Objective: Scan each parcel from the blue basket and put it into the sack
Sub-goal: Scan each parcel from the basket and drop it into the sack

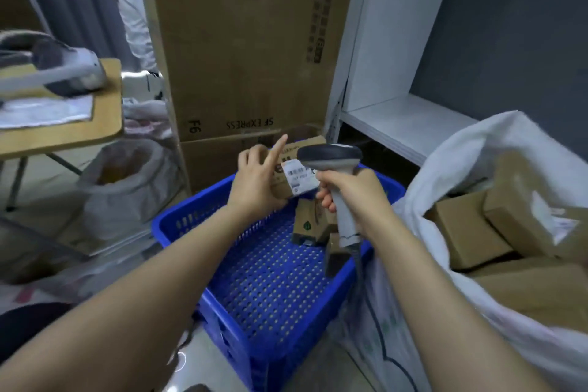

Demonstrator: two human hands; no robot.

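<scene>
Both bare forearms reach forward over the blue basket (178, 226), a rectangular plastic crate with slotted walls and a floor pierced by rows of small holes. The left hand (257, 180) grips a small brown cardboard parcel (281, 183) from its left side, thumb beneath and fingers curled over the top edge, the index finger sticking up straight. The parcel is held above the basket's far end, its white barcode label (299, 175) facing the person. The right hand (346, 192) is wrapped tightly around the handle of a grey barcode scanner (331, 156), whose dark rounded head sits just beside the label; its cable (359, 264) trails down past the basket's right wall. Under the hands, a few more small cardboard boxes (307, 221) lie in the basket's far right corner, one printed with a green leaf. To the right, a white woven sack (477, 146) gapes open, holding several plain cardboard boxes (467, 232). Behind stands a tall corrugated carton (248, 41) printed SF EXPRESS, beside a white shelf (397, 119).
</scene>
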